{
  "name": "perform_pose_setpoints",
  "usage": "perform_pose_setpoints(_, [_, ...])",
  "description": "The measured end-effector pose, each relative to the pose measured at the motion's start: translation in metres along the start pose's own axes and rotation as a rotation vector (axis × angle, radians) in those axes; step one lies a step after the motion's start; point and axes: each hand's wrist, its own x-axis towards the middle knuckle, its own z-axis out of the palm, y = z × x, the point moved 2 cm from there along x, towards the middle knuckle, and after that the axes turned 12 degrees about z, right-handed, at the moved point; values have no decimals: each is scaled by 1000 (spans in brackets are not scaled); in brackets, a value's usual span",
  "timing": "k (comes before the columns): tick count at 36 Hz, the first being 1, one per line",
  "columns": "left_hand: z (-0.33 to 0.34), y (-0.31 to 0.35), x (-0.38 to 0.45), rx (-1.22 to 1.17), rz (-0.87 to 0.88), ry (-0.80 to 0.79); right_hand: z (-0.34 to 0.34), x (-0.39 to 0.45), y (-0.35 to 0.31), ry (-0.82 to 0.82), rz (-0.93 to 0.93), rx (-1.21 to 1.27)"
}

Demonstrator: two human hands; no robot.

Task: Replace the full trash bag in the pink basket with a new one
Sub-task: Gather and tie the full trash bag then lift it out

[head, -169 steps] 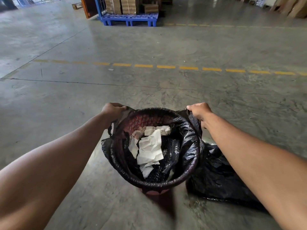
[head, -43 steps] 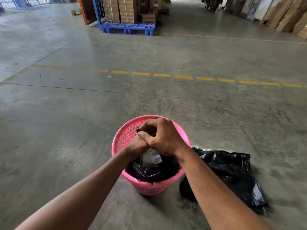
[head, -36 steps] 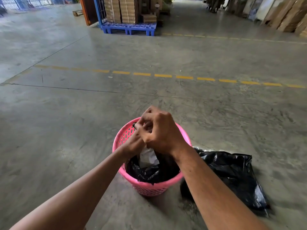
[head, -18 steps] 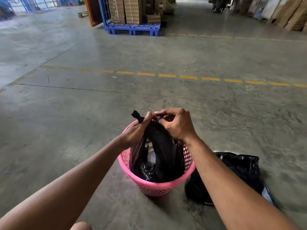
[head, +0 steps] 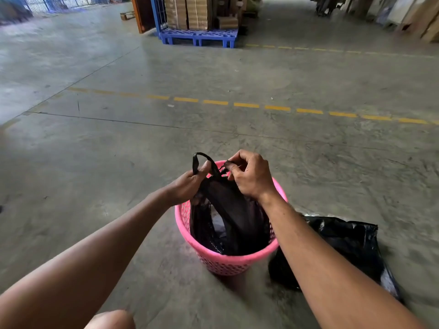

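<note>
Head view shows the left hand (head: 187,186) and right hand (head: 251,178) each pinching a handle of the full bag (head: 234,219) inside the pink basket (head: 228,263); cinching the knot tight should prevent spills.

The round plastic basket (head: 228,262) is bright pink with a pattern of small holes in its wall, and the thin plastic bag (head: 234,219) inside it is black. A second glossy crumpled bag (head: 349,243) beside it is black too, the concrete floor (head: 118,162) is grey with a broken yellow line (head: 247,105), and the plastic pallet (head: 199,36) far behind is blue under brown cardboard boxes (head: 190,10).
</note>
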Motion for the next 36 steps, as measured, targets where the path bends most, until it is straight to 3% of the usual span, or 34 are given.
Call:
perform_pose_setpoints(5, [0, 3, 2, -211, -165, -145, 8, -6, 0, 21, 36, 58])
perform_pose_setpoints(10, [6, 7, 5, -497, -187, -183, 8, -18, -12, 99, -16, 30])
perform_pose_setpoints(16, [3, -2, 9, -768, -240, -140, 5, -42, -9, 191, -226, -110])
perform_pose_setpoints(22, [2, -5, 8, -869, -303, 39, 24, -78, 20, 101, -317, -243])
perform_pose_setpoints(26, [3, 0, 5, -727, -278, 63, 39, -87, 39, 123, -267, -269])
perform_pose_setpoints(28, [5, 6, 1, -540, -205, 79, 41, -85, 43, 86, -244, -267])
perform_pose_setpoints(31, [3, 16, -5, -47, -3, 60, 35, -76, 38, 100, -217, -161])
perform_pose_setpoints(34, [-6, 17, -11, 636, 347, -56, 27, -56, 26, 193, -156, -34])
perform_pose_setpoints(36, [-7, 14, -18, 874, 571, -112, 25, -39, 18, 195, -112, 39])
